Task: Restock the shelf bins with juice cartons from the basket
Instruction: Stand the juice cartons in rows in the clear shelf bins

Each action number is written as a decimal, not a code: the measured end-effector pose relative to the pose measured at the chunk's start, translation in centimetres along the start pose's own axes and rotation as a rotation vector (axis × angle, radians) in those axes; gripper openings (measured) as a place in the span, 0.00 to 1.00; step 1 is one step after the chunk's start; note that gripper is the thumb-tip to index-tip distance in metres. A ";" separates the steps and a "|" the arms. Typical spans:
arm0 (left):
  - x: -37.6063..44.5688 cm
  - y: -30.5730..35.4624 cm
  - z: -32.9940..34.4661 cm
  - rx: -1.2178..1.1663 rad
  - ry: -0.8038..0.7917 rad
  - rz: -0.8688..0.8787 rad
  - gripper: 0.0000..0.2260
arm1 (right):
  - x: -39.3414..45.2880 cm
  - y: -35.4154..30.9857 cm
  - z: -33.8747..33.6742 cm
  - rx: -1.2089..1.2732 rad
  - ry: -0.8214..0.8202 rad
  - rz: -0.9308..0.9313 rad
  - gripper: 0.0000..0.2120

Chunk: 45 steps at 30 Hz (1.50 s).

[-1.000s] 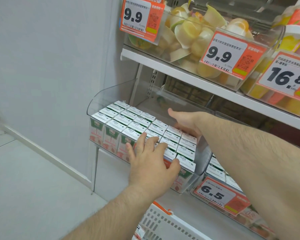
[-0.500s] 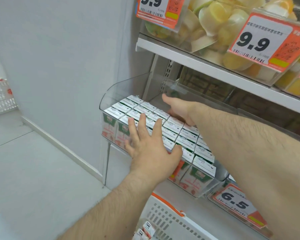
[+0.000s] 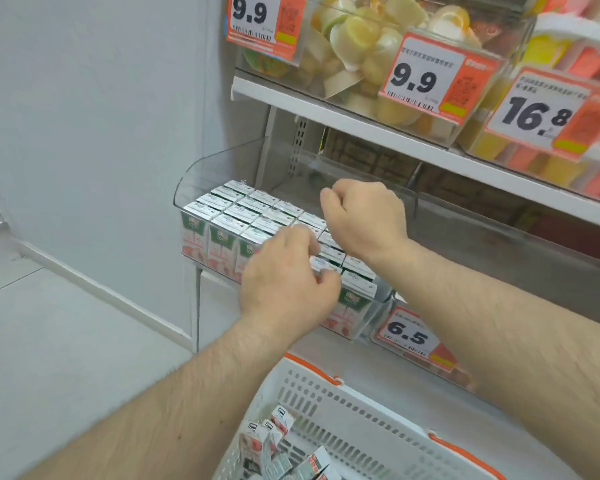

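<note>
Judging from the single head view, the restocking is well along but not finished: the clear bin (image 3: 219, 168) on the middle shelf is packed with juice cartons (image 3: 238, 213) standing upright in tight rows from its left wall across to its right corner, while more cartons (image 3: 274, 441) are seen lying loose and tumbled in the white basket (image 3: 378, 424) below, so some stock is judged to be left to place. The left hand (image 3: 284, 282) is held over the front rows near the right end of the bin, its fingers curled down onto the carton tops; whether one carton is pinched or the tops are only pressed cannot be told, as the fingertips are blurred. The right hand (image 3: 364, 216) is held above the back rows with its fingers curled into a loose fist, and nothing is seen to be held in it. The cartons are small rectangular blocks of smooth printed card, with white tops and green and pink faces. The bin is made of glossy see-through plastic with a curved side wall and a low front lip. The basket is of rigid white plastic pierced with slots and trimmed with an orange rim. The upper shelf (image 3: 326, 109) is a flat white board on which clear tubs of yellow fruit cups (image 3: 354, 39) are carried, and orange-and-white price tags (image 3: 426, 76) are clipped along the fronts.
</note>
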<state>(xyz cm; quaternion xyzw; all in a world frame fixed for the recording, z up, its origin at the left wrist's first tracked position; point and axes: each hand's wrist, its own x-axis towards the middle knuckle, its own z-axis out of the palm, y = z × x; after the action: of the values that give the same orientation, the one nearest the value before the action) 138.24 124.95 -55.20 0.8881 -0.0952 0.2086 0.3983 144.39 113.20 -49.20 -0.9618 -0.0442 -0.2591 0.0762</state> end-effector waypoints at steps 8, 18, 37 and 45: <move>-5.2 -0.6 2.1 0.079 -0.622 0.219 0.08 | -14.3 2.5 -0.7 0.363 0.210 -0.523 0.13; -9.5 -8.6 9.1 0.553 -1.037 0.158 0.10 | -26.0 8.5 12.4 0.411 -0.331 0.127 0.17; -15.6 -17.9 19.4 1.116 -1.206 0.489 0.27 | -34.0 12.5 26.4 -0.337 -1.176 -0.203 0.44; -15.3 -17.2 18.1 0.957 -1.254 0.179 0.20 | -38.1 13.4 25.6 0.042 -1.112 0.413 0.30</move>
<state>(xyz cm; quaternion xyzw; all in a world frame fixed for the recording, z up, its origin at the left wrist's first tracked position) 135.62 122.86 -84.32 0.9037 -0.2731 -0.2809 -0.1728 125.81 102.63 -91.95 -0.9402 0.1056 0.3049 0.1094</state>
